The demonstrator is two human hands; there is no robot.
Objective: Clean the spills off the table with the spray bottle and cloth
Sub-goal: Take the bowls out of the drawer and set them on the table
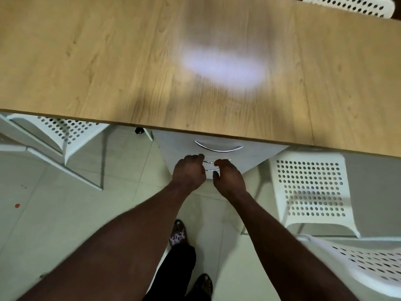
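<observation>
The light wooden table [108, 61] fills the upper half of the view, with a bright glare patch on its top. No spray bottle, cloth or spill shows. Under the table's front edge stands a white drawer unit [173, 144] with curved metal handles. My left hand [189, 172] is at the drawer front, its fingers curled over the left end of the middle handle [209, 161]. My right hand [230, 180] is just beside it, fingers and thumb bent and apart in front of the lower handle, holding nothing.
White perforated chairs stand at the left [65, 131], the right [310, 187], the lower right [368, 266] and beyond the table's far edge [351, 5]. My feet [178, 233] are on the pale tiled floor. A small red speck [17, 205] lies on the floor.
</observation>
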